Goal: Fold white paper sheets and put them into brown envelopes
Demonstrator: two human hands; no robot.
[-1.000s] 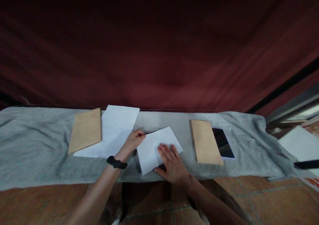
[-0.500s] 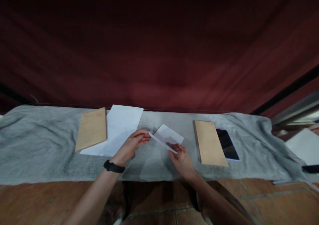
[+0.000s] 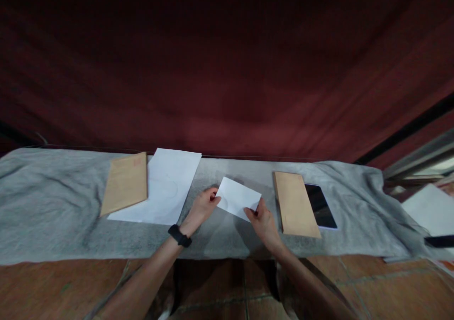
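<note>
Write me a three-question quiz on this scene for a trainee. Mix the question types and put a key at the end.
1. True or false: the left hand and the right hand both hold the same small white paper.
2. Fill in the blank: the black wristband is worn on the person's ____ side.
3. Short answer: what lies just to the right of the brown envelope that is nearer the right hand?

Key:
1. True.
2. Left.
3. A tablet with a dark screen.
</note>
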